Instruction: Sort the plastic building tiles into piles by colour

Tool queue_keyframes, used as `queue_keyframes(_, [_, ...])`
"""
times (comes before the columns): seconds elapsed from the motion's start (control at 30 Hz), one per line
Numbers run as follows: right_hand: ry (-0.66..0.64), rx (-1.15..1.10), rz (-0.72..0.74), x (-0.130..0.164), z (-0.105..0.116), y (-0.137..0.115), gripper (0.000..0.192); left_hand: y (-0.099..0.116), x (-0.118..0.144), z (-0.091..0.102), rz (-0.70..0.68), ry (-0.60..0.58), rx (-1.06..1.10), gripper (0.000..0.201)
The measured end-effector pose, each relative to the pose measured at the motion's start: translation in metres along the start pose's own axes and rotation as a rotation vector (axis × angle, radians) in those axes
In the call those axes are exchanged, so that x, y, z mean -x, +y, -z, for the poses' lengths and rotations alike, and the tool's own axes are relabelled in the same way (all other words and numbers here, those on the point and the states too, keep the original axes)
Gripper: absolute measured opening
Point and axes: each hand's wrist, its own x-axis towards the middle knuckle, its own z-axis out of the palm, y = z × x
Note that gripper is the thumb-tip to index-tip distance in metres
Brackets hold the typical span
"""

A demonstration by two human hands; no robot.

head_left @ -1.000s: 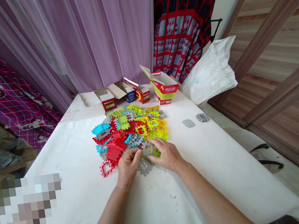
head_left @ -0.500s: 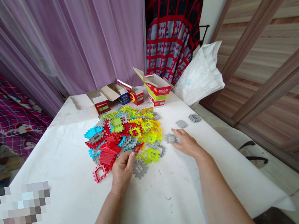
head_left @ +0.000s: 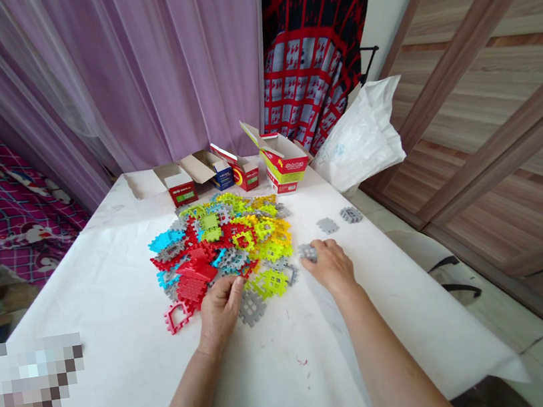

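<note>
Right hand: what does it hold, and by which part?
The right hand pinches a grey plastic interlocking tile by its near edge; the grip itself is partly hidden.

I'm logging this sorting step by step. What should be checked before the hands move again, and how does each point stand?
1. Right hand at a grey tile, off the pile: ok; firm grip: cannot tell.
2. Left hand rests at the near edge of the pile of tiles: ok.
3. Two grey tiles lie apart on the right, with bare table around them: ok.
4. Loose grey tile by the left hand lies flat: ok.
5. Open boxes stand behind the pile, not in the way: ok.
</note>
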Motion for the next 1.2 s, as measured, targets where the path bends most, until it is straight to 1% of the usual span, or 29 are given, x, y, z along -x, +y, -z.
queue_keyframes(0.17, [-0.017, 0.031, 0.011, 0.001, -0.001, 0.008, 0.037, -0.001, 0.000, 0.000, -0.011, 0.004, 0.005, 0.038])
queue_keyframes(0.27, [0.040, -0.056, 0.016, -0.009, -0.004, 0.024, 0.039, -0.001, 0.000, 0.001, -0.016, 0.002, 0.007, 0.038])
queue_keyframes(0.37, [0.189, -0.195, -0.043, -0.034, -0.001, 0.053, 0.045, 0.000, 0.000, 0.002, -0.025, 0.000, 0.000, 0.038])
queue_keyframes(0.43, [0.255, -0.234, -0.126, -0.057, 0.008, 0.075, 0.048, 0.000, 0.000, 0.002, -0.032, 0.006, -0.010, 0.038])
queue_keyframes(0.5, [0.263, -0.217, -0.178, -0.079, 0.019, 0.094, 0.048, 0.000, -0.001, 0.002, -0.042, 0.014, -0.027, 0.037])
queue_keyframes(0.6, [0.231, -0.127, -0.188, -0.106, 0.032, 0.111, 0.047, 0.001, -0.001, 0.003, -0.073, 0.014, -0.063, 0.037])
queue_keyframes(0.7, [0.191, -0.054, -0.205, -0.123, 0.037, 0.117, 0.046, 0.003, -0.002, 0.004, -0.105, 0.012, -0.093, 0.036])
queue_keyframes(0.83, [0.142, 0.015, -0.204, -0.135, 0.035, 0.120, 0.045, 0.004, -0.002, 0.005, -0.124, 0.008, -0.113, 0.035])
queue_keyframes(1.2, [0.084, 0.071, -0.162, -0.138, 0.031, 0.121, 0.043, 0.004, -0.002, 0.004, -0.117, -0.007, -0.107, 0.034])
